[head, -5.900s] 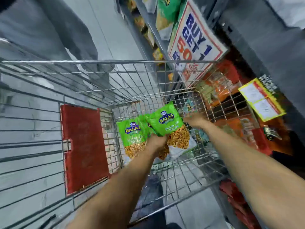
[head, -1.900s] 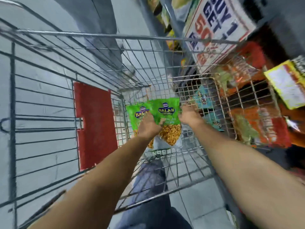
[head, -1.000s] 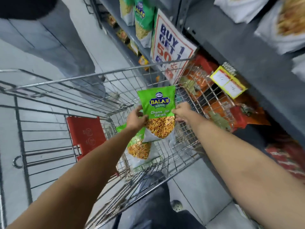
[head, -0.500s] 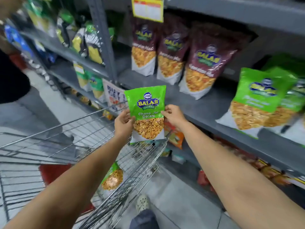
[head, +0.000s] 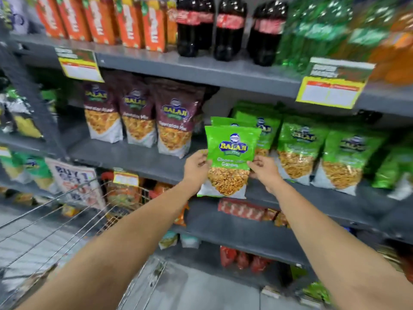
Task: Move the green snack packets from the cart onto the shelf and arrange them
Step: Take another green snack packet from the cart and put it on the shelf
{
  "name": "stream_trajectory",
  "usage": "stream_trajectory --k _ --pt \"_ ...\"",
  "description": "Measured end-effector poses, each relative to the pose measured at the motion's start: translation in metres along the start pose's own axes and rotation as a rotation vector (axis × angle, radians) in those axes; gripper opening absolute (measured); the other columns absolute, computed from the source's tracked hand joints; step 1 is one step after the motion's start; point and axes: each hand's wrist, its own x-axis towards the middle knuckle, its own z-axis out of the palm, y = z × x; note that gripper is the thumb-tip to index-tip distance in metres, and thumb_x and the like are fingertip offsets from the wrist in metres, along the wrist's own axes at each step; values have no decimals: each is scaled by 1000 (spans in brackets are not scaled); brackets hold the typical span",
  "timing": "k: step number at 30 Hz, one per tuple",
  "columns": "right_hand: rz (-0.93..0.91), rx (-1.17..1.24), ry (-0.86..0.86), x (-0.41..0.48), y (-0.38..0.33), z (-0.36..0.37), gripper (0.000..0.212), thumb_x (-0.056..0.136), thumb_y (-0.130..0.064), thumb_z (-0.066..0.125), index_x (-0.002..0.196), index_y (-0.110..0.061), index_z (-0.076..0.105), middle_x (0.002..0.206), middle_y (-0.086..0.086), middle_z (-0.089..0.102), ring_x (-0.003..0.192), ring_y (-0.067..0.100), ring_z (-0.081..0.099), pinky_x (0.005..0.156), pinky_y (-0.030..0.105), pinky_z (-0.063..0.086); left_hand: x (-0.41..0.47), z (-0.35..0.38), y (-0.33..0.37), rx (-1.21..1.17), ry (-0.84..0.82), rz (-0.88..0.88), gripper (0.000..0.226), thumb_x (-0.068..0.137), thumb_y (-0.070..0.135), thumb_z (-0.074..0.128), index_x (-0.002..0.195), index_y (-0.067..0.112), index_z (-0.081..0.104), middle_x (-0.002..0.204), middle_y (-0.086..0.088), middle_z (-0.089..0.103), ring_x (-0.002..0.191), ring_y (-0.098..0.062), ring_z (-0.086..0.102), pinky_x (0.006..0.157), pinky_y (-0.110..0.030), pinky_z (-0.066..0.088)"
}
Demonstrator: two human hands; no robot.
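I hold a green snack packet (head: 230, 159) upright in front of the grey middle shelf (head: 134, 157). My left hand (head: 196, 167) grips its left edge and my right hand (head: 263, 171) grips its right edge. Its lower end hangs level with the shelf's front lip. Directly behind it and to the right, several matching green packets (head: 299, 151) stand in a row on the shelf. The wire cart (head: 67, 220) is at the lower left; its inside is out of sight.
Three maroon snack packets (head: 138, 121) stand on the same shelf to the left, with bare shelf between them and the green row. Dark soda bottles (head: 230, 25) and orange cartons (head: 125, 21) fill the shelf above. Yellow price tags (head: 328, 91) hang off its lip. Lower shelves hold small packets.
Both hands lifted one green packet out of the cart and carried it up and right to the middle shelf. The view swung from the cart up to the shelves.
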Motion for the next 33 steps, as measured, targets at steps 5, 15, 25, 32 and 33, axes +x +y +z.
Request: stream_trajectory --k 5,15,25,32,33 --pt "57 -21 140 23 5 -64 35 87 -8 63 119 3 53 101 10 54 84 18 55 51 14 51 25 64 22 9 -127 -23 38 85 -9 58 123 -4 54 96 -11 52 88 -18 48 79 -25 45" --pt "63 -176 202 59 39 -109 16 88 -9 62 103 -5 59 93 9 56 61 20 54 54 32 57 54 126 9 114 -264 -95 45 86 -1 60 128 12 51 118 -4 60 97 -16 59 94 -23 45" --pt "74 -175 230 51 52 -99 27 89 -15 61 113 -5 52 96 5 59 57 19 61 57 34 56 50 122 -6 116 -236 -47 34 80 4 69 110 17 59 95 6 64 81 -5 62 82 -18 50" --pt "-285 -937 432 24 22 -59 53 89 -42 49 127 -6 43 128 18 50 118 36 46 95 49 41 31 46 -24 92 -33 46 25 77 15 73 95 27 61 81 12 68 84 -11 65 82 -21 47" --pt "-335 -979 405 20 18 -44 56 89 -44 47 130 -6 42 133 18 48 122 36 44 99 51 38 27 25 -28 156 18 58 26 78 22 73 100 28 61 90 12 68 93 -11 64 85 -23 48"
